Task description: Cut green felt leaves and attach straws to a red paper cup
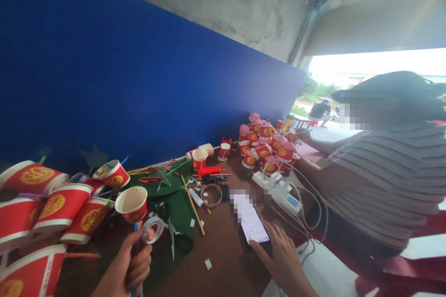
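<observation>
My left hand is closed around a bundle of thin blue and orange sticks, with a clear roll of tape at its fingertips. Just beyond it stands a red and white paper cup. My right hand lies spread at the lower right edge of a phone on the brown table, its thumb on the lit screen. Between the hands are scissors with dark handles, a wooden stick and small white scraps.
Many red cups lie at the left, and cups with pink tops are piled at the back. A power strip with white cables lies right of the phone. Another person sits at the right. A blue panel stands behind.
</observation>
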Tool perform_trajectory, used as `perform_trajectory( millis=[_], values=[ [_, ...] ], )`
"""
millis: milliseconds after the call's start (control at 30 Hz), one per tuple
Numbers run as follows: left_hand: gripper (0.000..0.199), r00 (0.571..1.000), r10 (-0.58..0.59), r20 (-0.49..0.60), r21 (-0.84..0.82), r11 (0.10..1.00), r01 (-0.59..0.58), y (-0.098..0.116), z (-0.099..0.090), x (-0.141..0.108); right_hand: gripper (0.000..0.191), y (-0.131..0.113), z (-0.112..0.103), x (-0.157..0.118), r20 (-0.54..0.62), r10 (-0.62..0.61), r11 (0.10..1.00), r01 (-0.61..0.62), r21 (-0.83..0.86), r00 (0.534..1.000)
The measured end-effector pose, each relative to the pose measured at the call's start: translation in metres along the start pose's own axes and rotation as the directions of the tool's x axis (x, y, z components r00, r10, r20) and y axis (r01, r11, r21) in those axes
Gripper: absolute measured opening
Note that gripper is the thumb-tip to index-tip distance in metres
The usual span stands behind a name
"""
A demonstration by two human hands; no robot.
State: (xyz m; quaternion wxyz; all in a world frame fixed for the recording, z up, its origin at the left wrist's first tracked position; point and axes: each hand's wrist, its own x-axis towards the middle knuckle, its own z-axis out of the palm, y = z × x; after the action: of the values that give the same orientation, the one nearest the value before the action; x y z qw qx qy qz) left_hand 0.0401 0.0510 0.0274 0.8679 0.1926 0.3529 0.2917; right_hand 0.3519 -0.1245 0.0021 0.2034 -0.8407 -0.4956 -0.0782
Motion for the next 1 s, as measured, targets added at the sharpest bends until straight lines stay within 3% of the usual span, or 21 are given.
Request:
perform_trajectory(
  millis=[800,1000],
  values=[
    [0.033,0.999,-0.007,-0.032,-0.001,1.0,0.007,0.0009,0.0024,-0.0015,0.041,0.0011,-0.0042,0.0004,-0.017,-0.031,0.999,0.031,-0.008,0.999],
    [0.031,1.0,-0.005,0.003,0.003,1.0,0.005,0.0005,-0.0001,0.0014,0.04,0.0009,-0.0053,-0.0006,-0.015,-0.023,1.0,0.024,0.006,1.0]
  ],
)
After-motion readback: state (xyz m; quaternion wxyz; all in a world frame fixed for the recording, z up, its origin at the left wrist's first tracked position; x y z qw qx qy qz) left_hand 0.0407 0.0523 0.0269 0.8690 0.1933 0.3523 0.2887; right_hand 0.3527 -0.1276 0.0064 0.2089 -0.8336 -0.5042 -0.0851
